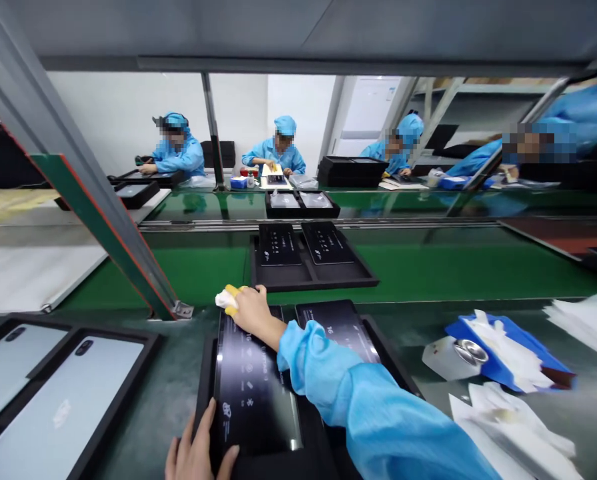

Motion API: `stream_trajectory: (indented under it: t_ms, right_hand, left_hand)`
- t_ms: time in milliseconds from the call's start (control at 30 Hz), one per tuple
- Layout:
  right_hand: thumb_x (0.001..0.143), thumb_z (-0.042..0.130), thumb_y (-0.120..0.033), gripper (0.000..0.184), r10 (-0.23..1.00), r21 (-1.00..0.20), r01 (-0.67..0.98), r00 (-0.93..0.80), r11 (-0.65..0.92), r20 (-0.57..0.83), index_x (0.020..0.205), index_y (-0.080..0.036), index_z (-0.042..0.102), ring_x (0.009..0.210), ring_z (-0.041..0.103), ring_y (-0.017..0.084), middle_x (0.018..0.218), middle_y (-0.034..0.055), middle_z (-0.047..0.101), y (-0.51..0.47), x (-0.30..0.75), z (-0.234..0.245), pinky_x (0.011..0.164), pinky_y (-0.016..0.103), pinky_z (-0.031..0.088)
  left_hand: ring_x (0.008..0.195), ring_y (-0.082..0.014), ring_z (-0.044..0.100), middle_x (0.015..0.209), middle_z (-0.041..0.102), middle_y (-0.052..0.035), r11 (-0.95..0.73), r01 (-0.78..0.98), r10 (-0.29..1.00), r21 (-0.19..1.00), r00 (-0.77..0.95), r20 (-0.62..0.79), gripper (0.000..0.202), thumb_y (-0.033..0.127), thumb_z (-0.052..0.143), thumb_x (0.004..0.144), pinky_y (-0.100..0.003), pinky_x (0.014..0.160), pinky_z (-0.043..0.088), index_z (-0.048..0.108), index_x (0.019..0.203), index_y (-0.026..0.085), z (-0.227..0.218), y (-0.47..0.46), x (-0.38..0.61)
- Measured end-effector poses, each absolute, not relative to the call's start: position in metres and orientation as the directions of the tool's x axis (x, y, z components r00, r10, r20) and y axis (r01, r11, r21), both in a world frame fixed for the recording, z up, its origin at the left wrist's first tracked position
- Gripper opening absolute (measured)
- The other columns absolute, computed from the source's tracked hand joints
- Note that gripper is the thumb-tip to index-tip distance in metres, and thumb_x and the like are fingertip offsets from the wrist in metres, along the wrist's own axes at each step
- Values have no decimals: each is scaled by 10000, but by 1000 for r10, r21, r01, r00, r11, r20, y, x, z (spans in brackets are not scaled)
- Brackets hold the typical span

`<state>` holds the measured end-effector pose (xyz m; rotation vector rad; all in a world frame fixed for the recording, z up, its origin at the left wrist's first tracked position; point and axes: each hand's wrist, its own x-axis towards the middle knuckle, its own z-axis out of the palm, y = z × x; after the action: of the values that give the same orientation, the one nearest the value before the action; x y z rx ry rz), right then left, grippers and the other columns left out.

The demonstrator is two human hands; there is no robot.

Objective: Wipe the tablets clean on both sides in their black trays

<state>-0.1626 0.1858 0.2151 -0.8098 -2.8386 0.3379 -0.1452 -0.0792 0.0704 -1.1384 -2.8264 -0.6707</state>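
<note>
Nearby: 2 hands (251, 310), 6 tablets (261, 393), 1 bottle (439, 359)

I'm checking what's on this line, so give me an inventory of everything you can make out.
Dark-screened tablets: four, black, two on the near tray, two on the tray beyond
Pale tablets: two, light blue, in the left tray
Stacked trays: uncountable, black, far bench
Wipes box: one, blue, right
Bottle: one, whitish, metal top, beside box
Loose wipes: uncountable, white, right
Co-workers: at least four, blue clothing, far side
Left hand: one, bare, near tablet's edge
Right hand: one, yellow finger covers, holding white wipe, blue sleeve
</note>
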Motion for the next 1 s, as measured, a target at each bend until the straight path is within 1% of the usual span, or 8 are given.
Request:
stream_trajectory:
  t_ms: [100, 233, 400, 500, 633, 700, 900, 1000]
  right_hand:
    - [960, 623, -351, 271, 478, -255, 443, -873, 859, 94, 1140, -168, 711, 1087, 624, 273, 1134, 135, 701, 170, -159, 206, 1091, 505, 258]
    - [894, 678, -342, 459, 268, -271, 233, -958, 934, 98, 1327, -199, 623, 1075, 624, 285, 1184, 137, 704, 111, -105, 172, 1132, 549, 222]
    - [924, 643, -411, 434, 9, -306, -64, -973, 950, 229, 1345, -311, 601, 881, 653, 232, 1068, 41, 750, 44, -30, 121, 1153, 563, 220]
    - [945, 623, -415, 449, 76, -315, -13, -960, 949, 268, 1372, -283, 592, 989, 653, 253, 1145, 70, 744, 64, -28, 132, 1155, 565, 210]
    - [952, 660, -347, 516, 431, -314, 355, -875, 881, 221, 1429, -173, 569, 1186, 603, 301, 1265, 167, 692, 133, -56, 170, 1137, 557, 223]
    - [950, 671, -317, 534, 513, -315, 443, -838, 839, 186, 1447, -158, 552, 1178, 609, 303, 1275, 181, 682, 146, -59, 176, 1125, 551, 240]
    - [919, 661, -345, 531, 201, -320, 150, -970, 936, 134, 1426, -218, 564, 1088, 637, 305, 1225, 149, 715, 57, 2, 140, 1137, 582, 226]
    - [903, 674, -377, 538, 166, -468, 84, -976, 880, 138, 1422, -289, 564, 1046, 660, 273, 1253, 102, 712, 23, 32, 135, 1168, 588, 195]
  left_hand:
    - [1400, -386, 459, 1378, 609, -179, 554, 667, 650, 497, -721, 243, 545, 427, 431, 933, -632, 1111, 399, 475, 1419, 183, 74, -81, -145]
    - [1325, -334, 526, 1371, 582, -174, 367, 577, 505, 730, -782, 365, 458, 441, 484, 947, -568, 1134, 411, 498, 1339, 205, 74, -89, -155]
    - [1182, -387, 582, 1251, 605, -239, 370, 477, 397, 797, -857, 329, 455, 475, 423, 935, -674, 1043, 450, 547, 1206, 132, 69, -99, -171]
    - [1213, -414, 562, 1268, 596, -258, 386, 441, 391, 810, -874, 289, 527, 502, 386, 940, -703, 1065, 428, 536, 1235, 92, 78, -99, -169]
    - [1258, -407, 551, 1307, 585, -238, 403, 416, 419, 815, -876, 239, 561, 514, 371, 940, -662, 1110, 420, 512, 1293, 101, 93, -96, -163]
    - [1254, -404, 555, 1304, 586, -238, 409, 418, 434, 811, -871, 230, 561, 507, 366, 935, -653, 1119, 413, 509, 1291, 98, 97, -96, -163]
    - [1222, -401, 575, 1277, 595, -229, 415, 432, 458, 801, -860, 226, 536, 493, 370, 916, -651, 1098, 433, 512, 1263, 110, 98, -94, -168]
    - [1199, -396, 584, 1275, 590, -224, 426, 441, 461, 790, -857, 230, 542, 495, 369, 910, -648, 1078, 453, 505, 1272, 114, 92, -96, -172]
